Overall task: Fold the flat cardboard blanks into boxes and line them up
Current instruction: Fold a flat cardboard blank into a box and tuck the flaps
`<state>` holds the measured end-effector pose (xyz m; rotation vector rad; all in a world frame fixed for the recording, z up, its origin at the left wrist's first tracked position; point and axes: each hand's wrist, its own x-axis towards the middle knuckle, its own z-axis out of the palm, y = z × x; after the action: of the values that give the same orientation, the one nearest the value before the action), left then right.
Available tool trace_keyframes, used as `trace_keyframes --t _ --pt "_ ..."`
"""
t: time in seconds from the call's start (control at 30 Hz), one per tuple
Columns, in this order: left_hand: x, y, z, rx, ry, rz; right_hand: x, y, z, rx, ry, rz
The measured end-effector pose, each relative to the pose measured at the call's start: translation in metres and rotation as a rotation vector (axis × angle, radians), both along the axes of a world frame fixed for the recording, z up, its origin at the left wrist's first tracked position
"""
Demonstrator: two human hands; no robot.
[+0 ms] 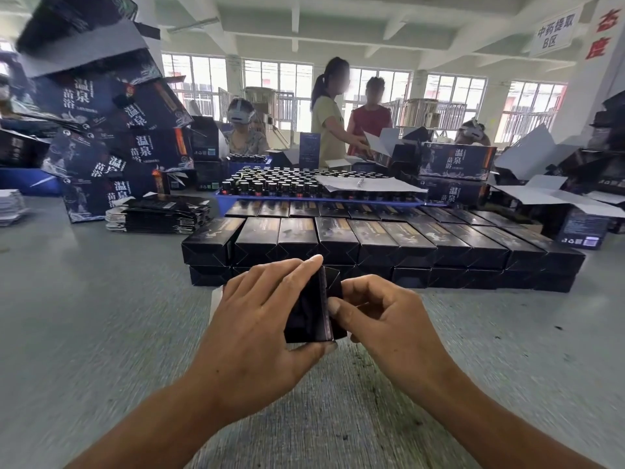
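Both hands are gripping a small black box (309, 309) near the stacked boxes (372, 245), left hand (267, 319) wrapping it, right hand (378, 319) pinching its flap.

I see a bright workshop: tall barred daylight windows (280, 89), a white beamed concrete ceiling (338, 25) and a grey speckled worktable (101, 316).

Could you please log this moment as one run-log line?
step: folding box end | left hand: holds box | right hand: pinches flap | finished boxes: rowed behind
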<state>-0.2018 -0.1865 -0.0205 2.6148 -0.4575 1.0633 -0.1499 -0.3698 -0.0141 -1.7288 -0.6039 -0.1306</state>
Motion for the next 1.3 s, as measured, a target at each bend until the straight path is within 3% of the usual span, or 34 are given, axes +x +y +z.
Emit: trace_keyframes --t 0.23,0.47,0.7,1.1,1.23,1.3 --pt "0.0 0.001 0.004 0.034 -0.007 -0.012 0.0 0.0 -0.001 -0.04 -0.032 -0.053" --pt "-0.002 0.001 0.008 -0.038 -0.012 -0.036 0.0 -0.009 0.009 0.011 0.099 0.156" --pt "-0.001 0.0 0.007 0.04 -0.002 -0.035 -0.002 -0.002 0.005 -0.071 -0.077 -0.037" --pt "-0.003 0.005 0.008 -0.155 0.093 -0.111 0.005 -0.016 0.01 0.049 0.102 0.18" --pt "-0.002 0.001 0.007 -0.028 0.027 -0.087 0.002 -0.009 0.004 -0.125 -0.107 -0.045" --pt "-0.002 0.001 0.007 -0.052 0.028 -0.093 0.001 -0.006 0.005 -0.137 -0.12 -0.073"
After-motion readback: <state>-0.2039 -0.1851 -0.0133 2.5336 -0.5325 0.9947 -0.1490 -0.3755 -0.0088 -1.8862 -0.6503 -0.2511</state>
